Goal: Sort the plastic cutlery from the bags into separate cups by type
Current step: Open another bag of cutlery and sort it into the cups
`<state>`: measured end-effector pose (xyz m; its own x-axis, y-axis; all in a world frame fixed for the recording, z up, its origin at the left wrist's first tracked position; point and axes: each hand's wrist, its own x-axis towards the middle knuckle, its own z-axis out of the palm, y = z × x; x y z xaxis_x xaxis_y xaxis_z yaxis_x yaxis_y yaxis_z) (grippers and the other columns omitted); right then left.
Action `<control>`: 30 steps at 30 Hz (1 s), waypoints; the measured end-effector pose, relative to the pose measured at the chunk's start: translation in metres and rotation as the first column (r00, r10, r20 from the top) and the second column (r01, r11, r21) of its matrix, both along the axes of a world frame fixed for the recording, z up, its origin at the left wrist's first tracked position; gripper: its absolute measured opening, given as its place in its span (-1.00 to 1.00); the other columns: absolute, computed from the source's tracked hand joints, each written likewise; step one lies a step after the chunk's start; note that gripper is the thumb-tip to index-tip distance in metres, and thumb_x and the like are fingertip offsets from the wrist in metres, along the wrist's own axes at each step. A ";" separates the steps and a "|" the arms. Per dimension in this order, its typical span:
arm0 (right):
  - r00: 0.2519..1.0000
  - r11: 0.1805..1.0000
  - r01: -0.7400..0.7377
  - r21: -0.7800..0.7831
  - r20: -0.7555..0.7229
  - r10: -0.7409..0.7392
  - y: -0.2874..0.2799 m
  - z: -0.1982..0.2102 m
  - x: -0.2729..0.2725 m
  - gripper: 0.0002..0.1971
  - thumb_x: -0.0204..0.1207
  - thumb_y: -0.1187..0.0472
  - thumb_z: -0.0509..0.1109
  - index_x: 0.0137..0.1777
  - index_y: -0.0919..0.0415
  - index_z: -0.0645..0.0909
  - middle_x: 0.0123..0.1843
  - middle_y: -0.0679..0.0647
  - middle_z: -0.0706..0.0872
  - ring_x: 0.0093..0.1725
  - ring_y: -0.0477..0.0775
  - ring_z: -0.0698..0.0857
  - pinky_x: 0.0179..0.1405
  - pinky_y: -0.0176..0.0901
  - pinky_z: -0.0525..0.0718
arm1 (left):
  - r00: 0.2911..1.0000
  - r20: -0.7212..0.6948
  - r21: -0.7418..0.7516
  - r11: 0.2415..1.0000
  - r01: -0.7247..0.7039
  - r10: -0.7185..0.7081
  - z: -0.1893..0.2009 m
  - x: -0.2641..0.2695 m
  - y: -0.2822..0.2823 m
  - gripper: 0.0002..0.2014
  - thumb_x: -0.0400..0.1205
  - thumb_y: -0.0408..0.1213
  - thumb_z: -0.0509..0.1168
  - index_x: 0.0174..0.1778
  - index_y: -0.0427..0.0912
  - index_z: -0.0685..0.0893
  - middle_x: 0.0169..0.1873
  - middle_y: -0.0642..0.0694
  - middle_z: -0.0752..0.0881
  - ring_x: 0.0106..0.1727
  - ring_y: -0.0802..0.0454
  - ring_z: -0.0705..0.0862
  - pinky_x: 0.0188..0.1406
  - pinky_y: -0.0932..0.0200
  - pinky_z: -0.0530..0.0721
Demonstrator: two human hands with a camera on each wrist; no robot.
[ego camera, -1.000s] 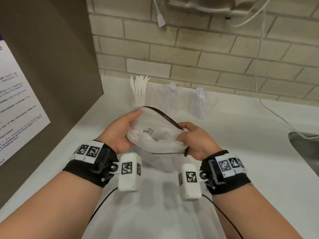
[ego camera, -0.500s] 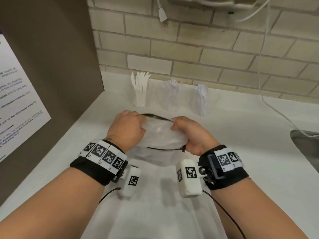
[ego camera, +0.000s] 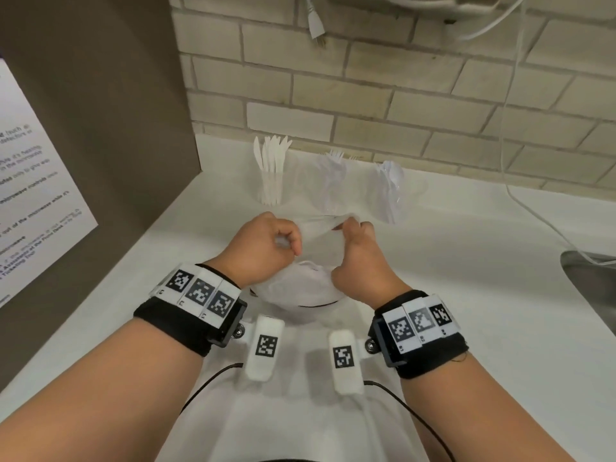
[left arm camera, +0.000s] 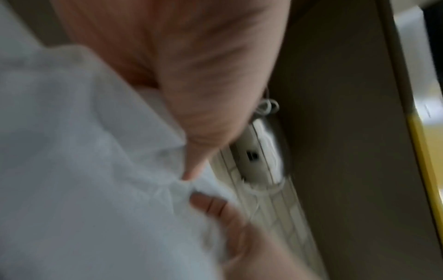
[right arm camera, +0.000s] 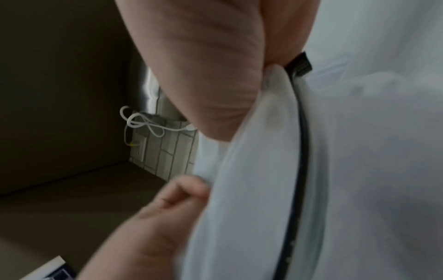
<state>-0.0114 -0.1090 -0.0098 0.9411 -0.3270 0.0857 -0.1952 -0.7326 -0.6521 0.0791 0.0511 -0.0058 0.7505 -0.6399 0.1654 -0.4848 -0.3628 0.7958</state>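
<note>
Bag hangs between my hands, left hand and right hand each pinching its top edge, cups just beyond.

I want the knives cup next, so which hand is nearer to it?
Left. The left hand is just below the knives cup; the right hand is farther right. Both grip the bag.
</note>
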 end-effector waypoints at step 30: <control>0.857 0.845 -0.360 -0.395 -0.498 0.133 0.018 -0.029 0.027 -0.36 0.59 -0.05 0.32 0.60 0.14 0.22 0.41 0.15 0.59 0.36 0.22 0.58 0.30 0.04 0.58 | 0.988 -0.134 0.533 0.846 0.004 0.080 -0.026 -0.002 0.023 -0.02 0.35 -0.42 0.43 0.60 0.15 0.05 -0.09 -0.08 0.62 -0.22 0.03 0.64 -0.43 0.24 0.55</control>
<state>0.0157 -0.0912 -0.0392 0.9558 -0.1072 -0.2738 -0.1437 -0.9827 -0.1168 0.0775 0.0738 -0.0318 0.7648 -0.5687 -0.3029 -0.3562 -0.7649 0.5367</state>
